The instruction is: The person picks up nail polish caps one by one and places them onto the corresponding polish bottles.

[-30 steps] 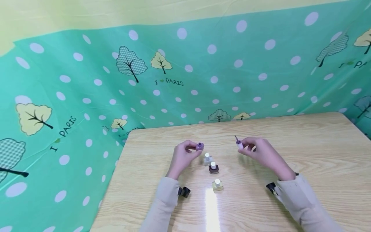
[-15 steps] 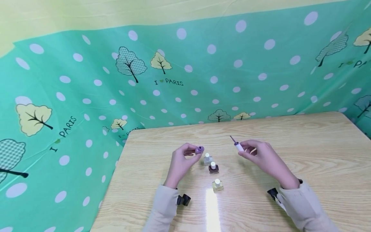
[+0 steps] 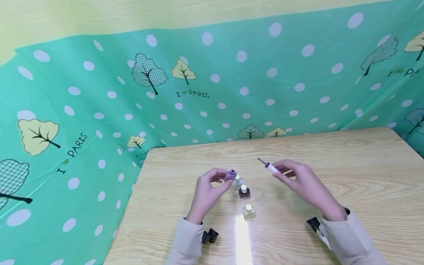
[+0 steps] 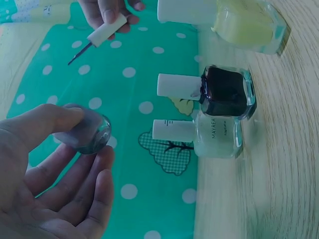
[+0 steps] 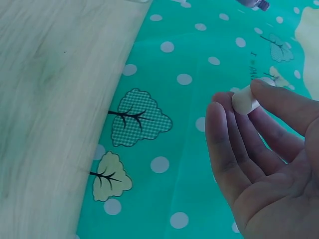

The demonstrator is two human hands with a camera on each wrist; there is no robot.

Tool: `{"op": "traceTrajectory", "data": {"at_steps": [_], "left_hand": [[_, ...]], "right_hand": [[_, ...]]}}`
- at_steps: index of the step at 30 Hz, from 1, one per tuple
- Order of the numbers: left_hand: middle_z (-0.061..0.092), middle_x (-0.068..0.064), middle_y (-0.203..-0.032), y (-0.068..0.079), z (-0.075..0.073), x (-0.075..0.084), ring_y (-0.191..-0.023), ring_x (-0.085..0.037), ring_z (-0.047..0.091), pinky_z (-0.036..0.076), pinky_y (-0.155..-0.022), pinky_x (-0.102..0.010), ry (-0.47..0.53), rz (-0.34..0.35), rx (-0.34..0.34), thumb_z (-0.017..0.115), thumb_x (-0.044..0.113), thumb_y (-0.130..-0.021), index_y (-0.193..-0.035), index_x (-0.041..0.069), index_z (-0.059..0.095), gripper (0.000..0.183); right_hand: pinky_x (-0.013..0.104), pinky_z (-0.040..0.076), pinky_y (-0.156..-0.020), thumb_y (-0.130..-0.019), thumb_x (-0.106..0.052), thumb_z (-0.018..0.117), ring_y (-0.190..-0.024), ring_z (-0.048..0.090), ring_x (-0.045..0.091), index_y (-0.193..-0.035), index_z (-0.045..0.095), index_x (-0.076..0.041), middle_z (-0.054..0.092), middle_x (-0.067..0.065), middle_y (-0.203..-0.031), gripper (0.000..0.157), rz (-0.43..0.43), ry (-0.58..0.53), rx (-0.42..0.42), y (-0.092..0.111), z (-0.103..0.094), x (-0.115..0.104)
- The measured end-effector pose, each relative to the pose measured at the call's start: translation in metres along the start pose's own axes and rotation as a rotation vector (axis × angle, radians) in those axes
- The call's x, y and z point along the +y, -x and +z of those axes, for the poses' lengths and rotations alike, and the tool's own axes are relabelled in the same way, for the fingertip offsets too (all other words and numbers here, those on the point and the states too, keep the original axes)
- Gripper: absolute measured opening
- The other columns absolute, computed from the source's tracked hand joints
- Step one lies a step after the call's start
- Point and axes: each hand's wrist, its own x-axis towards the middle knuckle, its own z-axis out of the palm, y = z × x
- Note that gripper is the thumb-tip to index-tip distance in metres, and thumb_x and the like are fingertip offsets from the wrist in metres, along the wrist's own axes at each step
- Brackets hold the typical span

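My left hand [image 3: 204, 193] pinches an uncapped purple nail polish bottle [image 3: 230, 176] between thumb and fingers, its neck tilted up toward the right. To the right, my right hand [image 3: 303, 184] grips the white brush cap [image 3: 273, 168] of that polish. The thin purple-coated brush [image 3: 262, 161] sticks out up and to the left, apart from the bottle neck. In the right wrist view the cap [image 5: 244, 101] lies between thumb and fingers, hiding the brush. The left wrist view shows the bottle [image 4: 88, 130] held by the fingertips.
Several capped polishes stand on the wooden table [image 3: 364, 176] between the hands: a pale one [image 3: 238, 183] partly behind the purple bottle, a dark one [image 3: 244, 193], and a yellow one [image 3: 249, 212] nearer the front. A green dotted curtain [image 3: 228, 77] hangs behind the table.
My left hand has come slightly toward me and right, tilting the purple bottle rightward. The brush has swung left and lower in my right hand, closer to the bottle.
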Motion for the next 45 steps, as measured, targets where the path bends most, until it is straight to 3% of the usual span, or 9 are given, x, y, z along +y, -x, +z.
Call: {"op": "traceTrajectory", "data": {"at_steps": [8, 15, 25, 45], "left_hand": [[0.073, 0.006, -0.1, 0.004, 0.001, 0.002, -0.091, -0.013, 0.066, 0.056, -0.087, -0.034, -0.018, 0.027, -0.007, 0.08, 0.025, -0.084, -0.106, 0.019, 0.073, 0.023], [0.073, 0.008, -0.099, 0.007, 0.001, 0.01, -0.09, -0.011, 0.065, 0.056, -0.085, -0.035, -0.028, 0.075, -0.013, 0.079, 0.024, -0.085, -0.107, 0.019, 0.074, 0.023], [0.072, 0.009, -0.098, 0.013, 0.001, 0.02, -0.089, -0.007, 0.065, 0.056, -0.083, -0.029, -0.05, 0.149, -0.031, 0.079, 0.022, -0.085, -0.107, 0.017, 0.073, 0.023], [0.072, 0.008, -0.097, 0.014, 0.007, 0.022, -0.088, -0.006, 0.065, 0.056, -0.082, -0.028, -0.115, 0.182, -0.051, 0.081, 0.019, -0.083, -0.106, 0.016, 0.074, 0.024]], "right_hand": [[0.026, 0.057, -0.07, -0.097, -0.016, 0.064, -0.087, 0.067, 0.012, -0.117, 0.071, -0.011, 0.07, -0.004, -0.103, 0.022, -0.069, 0.022, 0.026, 0.006, -0.005, -0.01], [0.022, 0.047, -0.059, -0.099, -0.017, 0.062, -0.075, 0.054, 0.006, -0.12, 0.071, -0.016, 0.065, -0.009, -0.102, 0.023, -0.139, 0.032, 0.041, 0.012, -0.007, -0.02], [0.022, 0.047, -0.06, -0.099, -0.015, 0.062, -0.075, 0.052, 0.003, -0.12, 0.071, -0.021, 0.063, -0.013, -0.105, 0.024, -0.202, 0.033, 0.041, 0.017, -0.01, -0.03], [0.018, 0.046, -0.058, -0.094, -0.006, 0.067, -0.074, 0.05, 0.0, -0.118, 0.071, -0.021, 0.06, -0.016, -0.101, 0.029, -0.298, 0.068, 0.057, 0.016, -0.006, -0.029]]}}
